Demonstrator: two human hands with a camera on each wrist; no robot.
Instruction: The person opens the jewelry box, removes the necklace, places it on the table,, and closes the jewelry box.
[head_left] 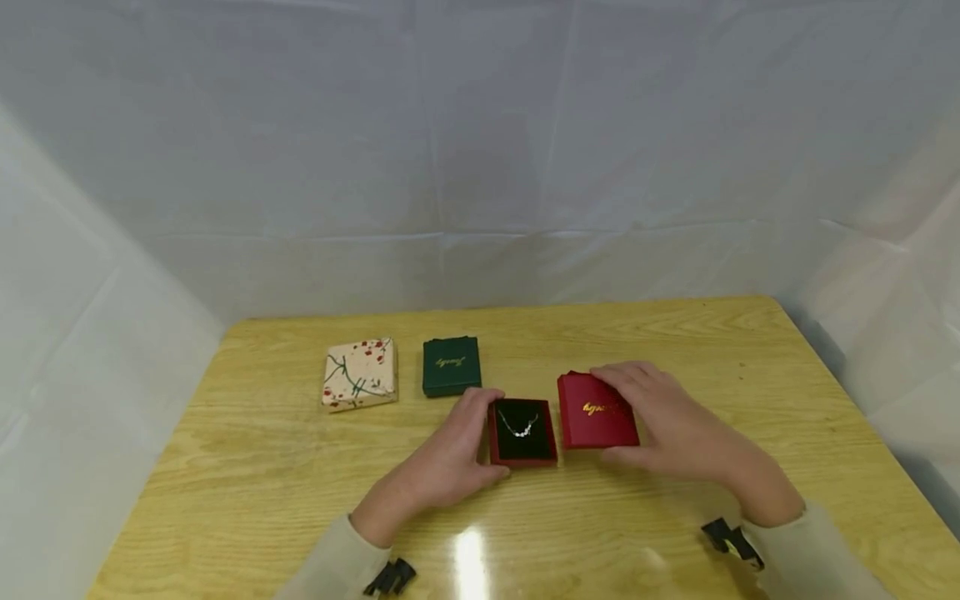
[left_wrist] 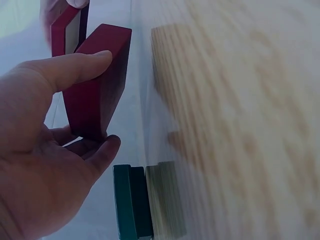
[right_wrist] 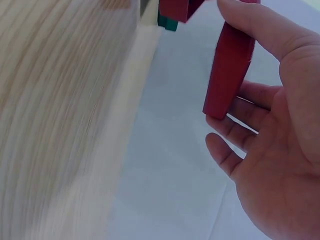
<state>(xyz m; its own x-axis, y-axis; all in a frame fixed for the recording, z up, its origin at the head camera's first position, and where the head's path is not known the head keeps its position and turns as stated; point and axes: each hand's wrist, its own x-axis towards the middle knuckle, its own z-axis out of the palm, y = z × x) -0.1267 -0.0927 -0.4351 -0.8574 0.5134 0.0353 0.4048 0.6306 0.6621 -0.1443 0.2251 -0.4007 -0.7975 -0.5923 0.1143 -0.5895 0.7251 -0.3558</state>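
My left hand (head_left: 450, 457) grips the red base of a jewelry box (head_left: 523, 460) between thumb and fingers. Inside it, a silver necklace (head_left: 521, 432) lies on a black pad. The left wrist view shows the base (left_wrist: 102, 85) raised off the wooden table, thumb on its near side and fingertips at the opposite edge. My right hand (head_left: 667, 425) holds the matching red lid (head_left: 596, 412), gold lettering upward, just right of the base. In the right wrist view the lid (right_wrist: 227, 72) sits between thumb and fingers, also off the table.
A closed green jewelry box (head_left: 451, 367) with gold lettering stands just behind the left hand. Farther left is a cream box (head_left: 360, 375) with a red flower and branch pattern. The wooden table (head_left: 247, 483) backs onto a pale sheet (head_left: 495, 167).
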